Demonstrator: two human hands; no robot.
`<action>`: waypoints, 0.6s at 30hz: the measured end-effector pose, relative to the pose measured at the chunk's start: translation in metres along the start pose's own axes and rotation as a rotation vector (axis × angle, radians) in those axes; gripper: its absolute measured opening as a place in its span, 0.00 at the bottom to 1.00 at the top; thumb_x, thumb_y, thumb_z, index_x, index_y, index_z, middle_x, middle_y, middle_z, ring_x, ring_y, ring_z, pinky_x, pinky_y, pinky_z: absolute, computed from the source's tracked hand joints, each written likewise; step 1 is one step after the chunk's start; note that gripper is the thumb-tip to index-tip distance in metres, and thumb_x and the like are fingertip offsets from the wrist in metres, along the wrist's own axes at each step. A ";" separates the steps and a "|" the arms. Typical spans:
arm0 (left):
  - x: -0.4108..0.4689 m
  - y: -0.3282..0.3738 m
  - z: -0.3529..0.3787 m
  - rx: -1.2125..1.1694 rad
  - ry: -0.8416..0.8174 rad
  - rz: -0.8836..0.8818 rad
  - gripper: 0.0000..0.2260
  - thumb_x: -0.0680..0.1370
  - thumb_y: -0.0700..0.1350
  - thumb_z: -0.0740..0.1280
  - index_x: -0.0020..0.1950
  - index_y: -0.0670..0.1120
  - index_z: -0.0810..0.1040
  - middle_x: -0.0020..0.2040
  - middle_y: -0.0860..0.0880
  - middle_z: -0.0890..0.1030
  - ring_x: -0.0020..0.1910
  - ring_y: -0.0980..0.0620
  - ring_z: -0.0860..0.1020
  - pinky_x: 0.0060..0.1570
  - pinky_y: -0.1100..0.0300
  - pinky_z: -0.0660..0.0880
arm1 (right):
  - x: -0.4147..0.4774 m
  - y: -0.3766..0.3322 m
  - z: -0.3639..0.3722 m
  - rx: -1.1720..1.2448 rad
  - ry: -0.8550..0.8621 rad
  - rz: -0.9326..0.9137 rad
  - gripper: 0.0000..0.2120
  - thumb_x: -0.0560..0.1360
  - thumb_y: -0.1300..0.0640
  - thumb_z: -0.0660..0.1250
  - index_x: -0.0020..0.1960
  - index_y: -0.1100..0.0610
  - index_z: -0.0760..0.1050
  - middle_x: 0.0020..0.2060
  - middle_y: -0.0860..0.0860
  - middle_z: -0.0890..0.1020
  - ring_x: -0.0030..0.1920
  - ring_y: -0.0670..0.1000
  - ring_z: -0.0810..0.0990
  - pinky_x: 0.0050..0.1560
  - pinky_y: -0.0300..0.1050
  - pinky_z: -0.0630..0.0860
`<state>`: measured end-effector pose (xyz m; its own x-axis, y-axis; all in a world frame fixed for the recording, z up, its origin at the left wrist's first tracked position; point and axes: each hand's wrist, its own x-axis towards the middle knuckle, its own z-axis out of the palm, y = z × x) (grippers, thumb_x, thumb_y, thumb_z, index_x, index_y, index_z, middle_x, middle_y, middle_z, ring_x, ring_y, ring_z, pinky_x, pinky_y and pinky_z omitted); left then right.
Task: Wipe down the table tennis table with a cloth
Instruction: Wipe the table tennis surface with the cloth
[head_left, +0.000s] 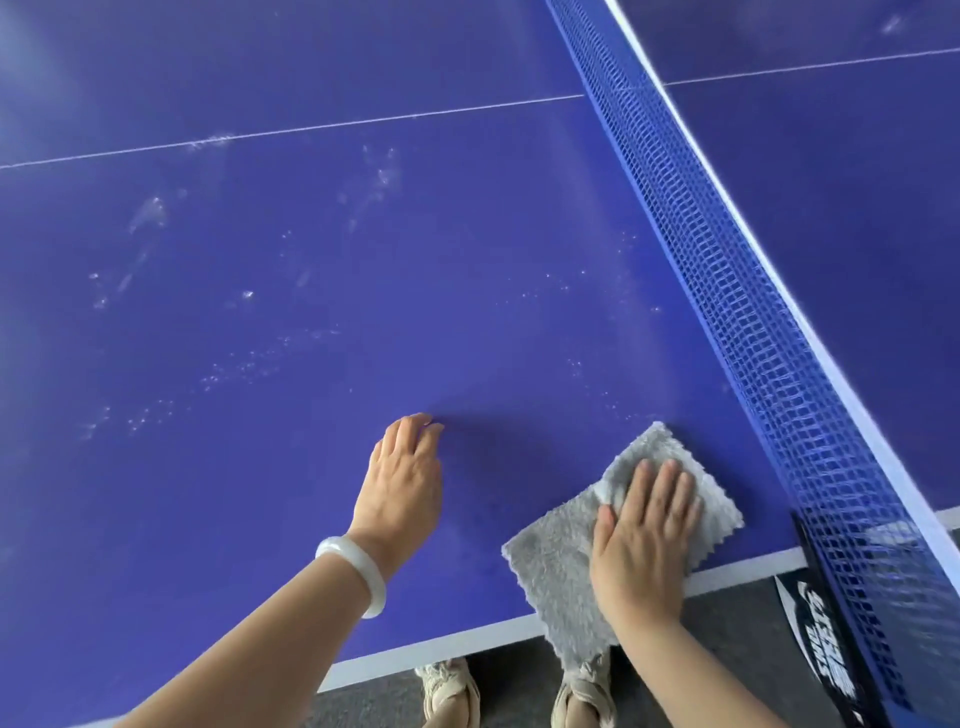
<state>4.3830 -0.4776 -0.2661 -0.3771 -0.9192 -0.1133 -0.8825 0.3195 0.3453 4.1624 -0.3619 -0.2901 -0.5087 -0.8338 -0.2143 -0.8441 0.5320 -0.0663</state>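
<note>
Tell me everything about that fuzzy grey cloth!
The cloth is grey and fluffy, like a soft towel, roughly square with zigzag edges. It lies flat on the blue table close to the net, with one corner hanging over the table's white edge. The right hand presses flat on it with straight fingers.

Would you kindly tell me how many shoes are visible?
2, below the table edge: one shoe left of the overhanging cloth, the other partly hidden under it.

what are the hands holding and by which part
Nothing is gripped: the right hand presses flat on the middle of the grey cloth; the left hand touches the table.
</note>
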 end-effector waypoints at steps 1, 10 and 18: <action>0.002 -0.002 0.002 0.021 -0.004 0.023 0.20 0.76 0.35 0.66 0.68 0.37 0.73 0.66 0.41 0.73 0.65 0.39 0.72 0.64 0.49 0.69 | -0.013 -0.012 0.005 -0.005 -0.003 -0.059 0.33 0.80 0.47 0.46 0.78 0.66 0.54 0.77 0.68 0.55 0.78 0.68 0.52 0.76 0.68 0.53; 0.008 -0.019 0.019 0.080 0.077 0.176 0.20 0.79 0.40 0.57 0.69 0.35 0.72 0.70 0.38 0.72 0.69 0.38 0.71 0.69 0.46 0.67 | -0.036 -0.076 0.008 -0.019 0.003 -0.003 0.40 0.75 0.39 0.50 0.75 0.69 0.62 0.75 0.68 0.61 0.77 0.68 0.57 0.74 0.69 0.57; 0.010 -0.027 0.016 0.048 0.099 0.220 0.19 0.77 0.36 0.60 0.68 0.35 0.73 0.68 0.37 0.73 0.68 0.37 0.73 0.68 0.43 0.69 | -0.001 -0.022 0.012 -0.057 0.078 -0.444 0.27 0.82 0.51 0.47 0.78 0.60 0.61 0.78 0.55 0.61 0.78 0.54 0.61 0.76 0.54 0.55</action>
<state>4.3988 -0.4919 -0.2918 -0.5342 -0.8437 0.0522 -0.7955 0.5227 0.3067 4.1833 -0.3705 -0.2997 -0.1046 -0.9891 -0.1033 -0.9903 0.1131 -0.0806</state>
